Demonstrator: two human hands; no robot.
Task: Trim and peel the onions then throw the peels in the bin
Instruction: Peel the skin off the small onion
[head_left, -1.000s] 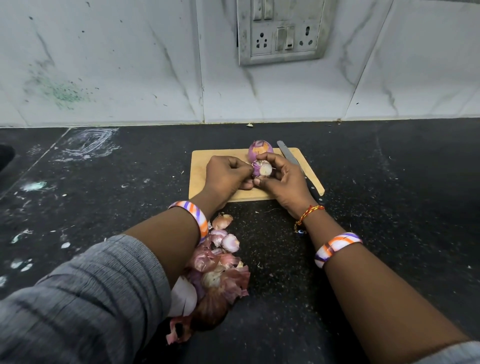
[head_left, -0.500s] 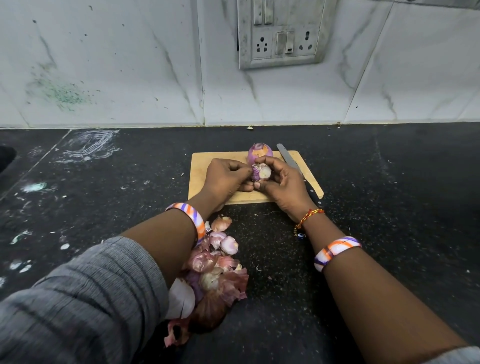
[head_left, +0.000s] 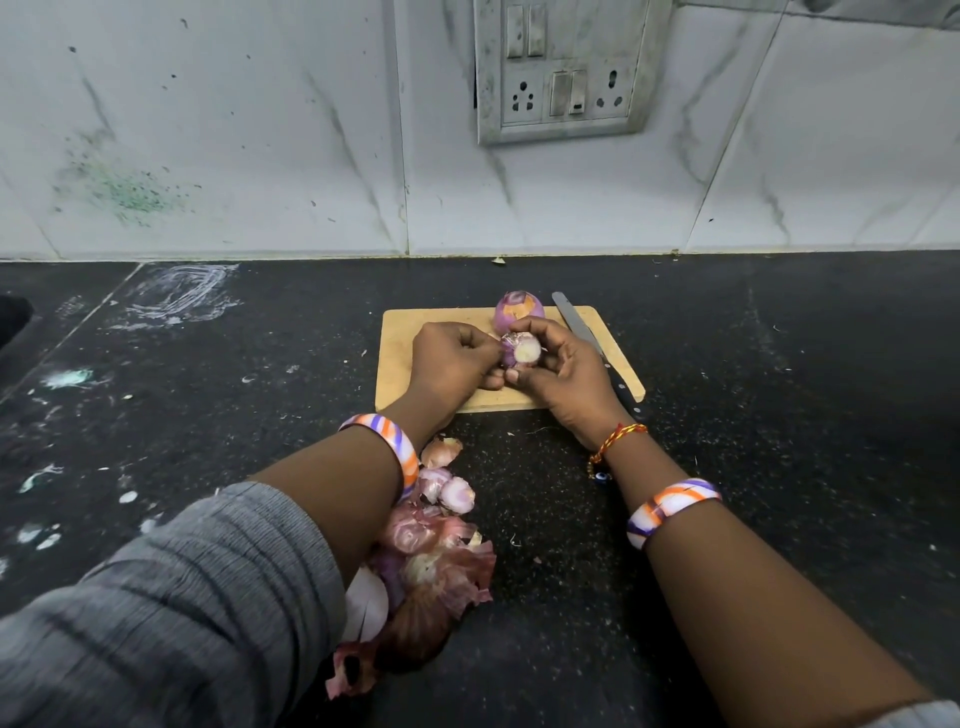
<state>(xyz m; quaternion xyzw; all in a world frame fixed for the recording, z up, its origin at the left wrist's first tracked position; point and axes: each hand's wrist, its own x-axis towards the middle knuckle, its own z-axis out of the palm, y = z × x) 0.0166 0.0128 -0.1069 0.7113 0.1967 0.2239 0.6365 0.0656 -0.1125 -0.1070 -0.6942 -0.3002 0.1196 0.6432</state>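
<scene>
1. The right hand (head_left: 563, 376) covers the middle of the knife (head_left: 576, 325), so only its blade tip and a bit of dark handle show.
2. The left forearm hides part of the peel pile (head_left: 441, 566).
3. Both hands cover the near onion (head_left: 522, 352) (only its cut face shows).
4. A dark object (head_left: 13, 317) on the counter (head_left: 779, 415) is cut off at the left edge.

My black speckled stone counter (head_left: 779, 364) runs back to a wall of white marbled tiles (head_left: 234, 130). A grimy switch-and-socket plate (head_left: 563, 70) is fixed to that wall. Green specks (head_left: 124, 187) stain the tiles at left, and pale smears (head_left: 179, 296) and flecks mark the countertop's left side.
</scene>
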